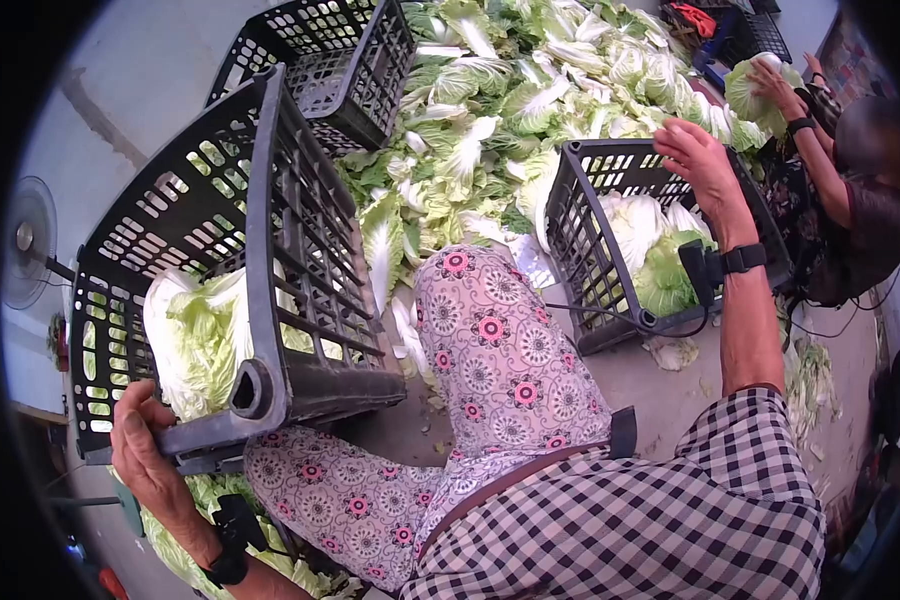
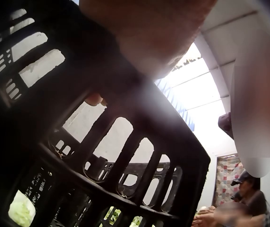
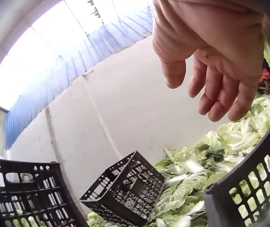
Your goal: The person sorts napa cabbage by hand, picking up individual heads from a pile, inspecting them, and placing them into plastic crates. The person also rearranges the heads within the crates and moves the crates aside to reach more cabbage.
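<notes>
My left hand (image 1: 148, 455) grips the near rim of a tilted black plastic crate (image 1: 260, 230) at the left. In the left wrist view a fingertip (image 2: 94, 99) shows through a slot below that rim. Inside this crate lies a pale green napa cabbage (image 1: 202, 340). My right hand (image 1: 698, 165) is raised over the far rim of a second black crate (image 1: 595, 250), its fingers loosely bent and nothing in them. The right wrist view shows the same hand (image 3: 215, 61) palm side, with thumb and fingers apart. Napa cabbages (image 1: 660, 250) lie in the second crate.
A big heap of loose cabbage leaves (image 1: 510, 100) covers the floor ahead. Another black crate (image 1: 360, 80) stands behind the tilted one. At the right another person (image 1: 840, 200) holds a cabbage (image 1: 755, 95). A fan (image 1: 30, 240) stands far left, and more cabbages (image 1: 185, 545) lie below my left hand.
</notes>
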The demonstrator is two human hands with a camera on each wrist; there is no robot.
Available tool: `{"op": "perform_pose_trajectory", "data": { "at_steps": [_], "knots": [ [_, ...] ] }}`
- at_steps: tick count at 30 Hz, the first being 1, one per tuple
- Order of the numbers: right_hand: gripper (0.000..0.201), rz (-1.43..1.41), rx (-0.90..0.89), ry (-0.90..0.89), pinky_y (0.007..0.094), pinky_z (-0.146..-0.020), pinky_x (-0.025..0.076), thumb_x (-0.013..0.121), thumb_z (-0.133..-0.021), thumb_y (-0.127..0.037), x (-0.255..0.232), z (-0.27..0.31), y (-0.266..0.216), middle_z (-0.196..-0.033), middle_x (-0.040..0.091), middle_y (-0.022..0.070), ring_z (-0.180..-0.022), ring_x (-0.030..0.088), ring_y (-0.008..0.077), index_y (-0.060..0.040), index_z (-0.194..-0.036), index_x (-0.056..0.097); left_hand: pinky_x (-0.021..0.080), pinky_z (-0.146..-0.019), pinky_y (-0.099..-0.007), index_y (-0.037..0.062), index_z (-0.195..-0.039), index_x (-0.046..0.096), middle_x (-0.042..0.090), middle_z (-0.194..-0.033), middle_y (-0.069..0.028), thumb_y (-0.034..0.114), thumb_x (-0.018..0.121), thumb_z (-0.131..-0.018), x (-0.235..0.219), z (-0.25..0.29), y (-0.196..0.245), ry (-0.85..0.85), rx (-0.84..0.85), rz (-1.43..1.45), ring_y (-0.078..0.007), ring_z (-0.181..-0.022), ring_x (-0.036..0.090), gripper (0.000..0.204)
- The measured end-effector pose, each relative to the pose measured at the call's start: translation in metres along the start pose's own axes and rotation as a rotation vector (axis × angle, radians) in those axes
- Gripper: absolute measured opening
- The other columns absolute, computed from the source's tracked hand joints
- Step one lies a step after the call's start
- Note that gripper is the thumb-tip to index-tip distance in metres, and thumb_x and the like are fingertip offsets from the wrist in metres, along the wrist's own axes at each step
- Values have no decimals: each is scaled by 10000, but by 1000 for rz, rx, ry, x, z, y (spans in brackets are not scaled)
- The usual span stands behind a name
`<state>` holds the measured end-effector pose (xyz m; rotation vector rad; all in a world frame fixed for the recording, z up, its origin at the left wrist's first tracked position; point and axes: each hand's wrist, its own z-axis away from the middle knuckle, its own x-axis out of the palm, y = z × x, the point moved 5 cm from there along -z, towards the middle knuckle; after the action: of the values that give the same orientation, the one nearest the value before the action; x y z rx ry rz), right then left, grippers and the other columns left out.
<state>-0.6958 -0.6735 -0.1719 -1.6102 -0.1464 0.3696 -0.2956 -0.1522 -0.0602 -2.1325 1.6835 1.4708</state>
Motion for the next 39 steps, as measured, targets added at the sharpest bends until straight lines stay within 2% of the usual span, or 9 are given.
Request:
{"op": "perform_pose_trajectory", "data": {
  "at_steps": [8,13,16,17,24,29,35,38,39],
  "knots": [
    [346,137,-387,-300,277,-883,467,528,-949,-292,94,29,-86,-1080,650,68,-1012,621,154,-48,-1191,569,372,-661,-255,0,-1083,619,528,-758,-34,341,322,-1018,1,0,6,42,21,-17,-113,-724,479,457],
    [192,-223,-485,-397,276,-782,519,569,-936,-174,127,77,-148,-948,679,70,-874,650,147,-40,-1066,610,372,-670,-247,-7,-1082,618,524,-753,-32,332,334,-1017,6,-3,12,59,33,-25,-113,-725,480,447],
    [235,-302,-560,-404,311,-798,548,584,-927,-194,135,105,-168,-972,678,109,-887,667,190,-17,-1081,599,374,-675,-249,-8,-1079,622,523,-751,-31,326,351,-1015,10,-6,17,39,46,3,-114,-728,480,435],
    [299,-192,-664,-517,319,-893,481,485,-966,-239,132,109,-170,-1051,656,102,-987,640,198,-31,-1162,573,375,-675,-249,-8,-1076,625,523,-751,-31,323,361,-1012,11,-7,17,30,54,15,-114,-729,480,428],
    [227,-237,-453,-708,287,-864,489,601,-877,-113,203,155,-161,-984,652,64,-944,616,141,7,-1071,602,386,-690,-353,78,-859,663,581,-680,-47,293,408,-974,8,-8,44,110,193,-212,-235,-684,523,353],
    [237,-133,-669,-901,311,-896,482,588,-849,-116,271,184,-222,-997,643,99,-961,613,163,8,-1050,604,379,-654,-353,92,-836,667,561,-634,-59,237,480,-949,4,-6,47,144,273,-214,-244,-607,523,262],
    [217,-48,-1123,-883,293,-712,521,635,-864,-159,331,191,-231,-857,674,131,-789,657,181,13,-995,619,371,-682,-333,70,-842,655,567,-633,-35,259,433,-970,-1,-2,46,111,222,-246,-218,-629,521,319],
    [190,110,-1046,-976,313,-637,509,630,-864,-160,340,174,-209,-767,658,139,-712,659,218,8,-953,624,367,-693,-324,59,-838,649,573,-634,-25,262,407,-982,-3,0,45,93,224,-269,-205,-638,519,347],
    [146,115,-1174,-906,331,-599,500,626,-861,-156,337,179,-208,-715,644,131,-675,652,259,-19,-911,640,367,-693,-324,58,-832,647,573,-634,-25,261,408,-981,-3,0,44,88,231,-269,-205,-638,518,347]
  ]
}}
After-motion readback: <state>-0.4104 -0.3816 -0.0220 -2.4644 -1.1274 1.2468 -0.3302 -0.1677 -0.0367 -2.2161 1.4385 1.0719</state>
